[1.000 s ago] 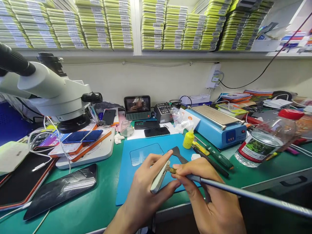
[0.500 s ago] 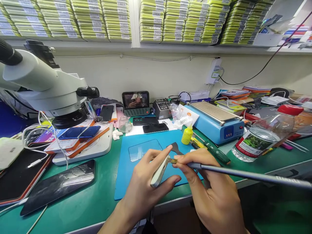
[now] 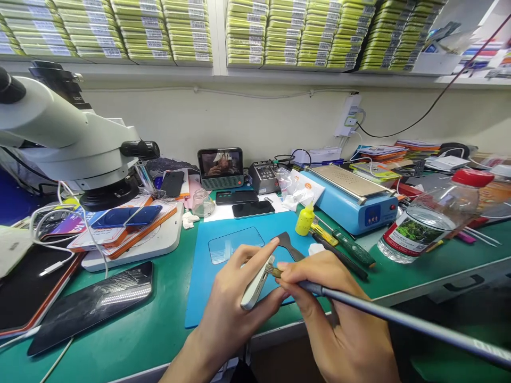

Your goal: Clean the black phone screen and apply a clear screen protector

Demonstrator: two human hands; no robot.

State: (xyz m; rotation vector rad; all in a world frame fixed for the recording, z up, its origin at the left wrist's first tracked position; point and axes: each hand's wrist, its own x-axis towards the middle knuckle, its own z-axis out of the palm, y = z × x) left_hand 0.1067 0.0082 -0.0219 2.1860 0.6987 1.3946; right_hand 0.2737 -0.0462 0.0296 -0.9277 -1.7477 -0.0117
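My left hand point(image 3: 233, 295) is closed around a light-coloured phone point(image 3: 255, 290), held on edge with its port end facing me. Pinched in my right hand point(image 3: 343, 314) is a brush point(image 3: 379, 308) with a long grey handle. Its short brown bristles point(image 3: 273, 270) touch the phone's end near the upper corner. Both hands are over the front of a blue mat point(image 3: 199, 287). Behind them on the mat lie a clear glass panel point(image 3: 235, 244) and a dark flat spatula blade point(image 3: 289, 244). A small yellow bottle point(image 3: 304, 221) stands at the mat's right back.
A microscope point(image 3: 80, 133) overhangs the left side, above boxes and a blue phone point(image 3: 126, 216). A dark glass panel point(image 3: 96, 308) lies at front left. To the right are a green-handled screwdriver point(image 3: 355, 249), a blue heating plate machine point(image 3: 351, 199) and a water bottle point(image 3: 423, 229).
The brush has shifted slightly left and down along the phone's end, and its handle slopes more steeply downward to the right. My left hand still holds the phone.
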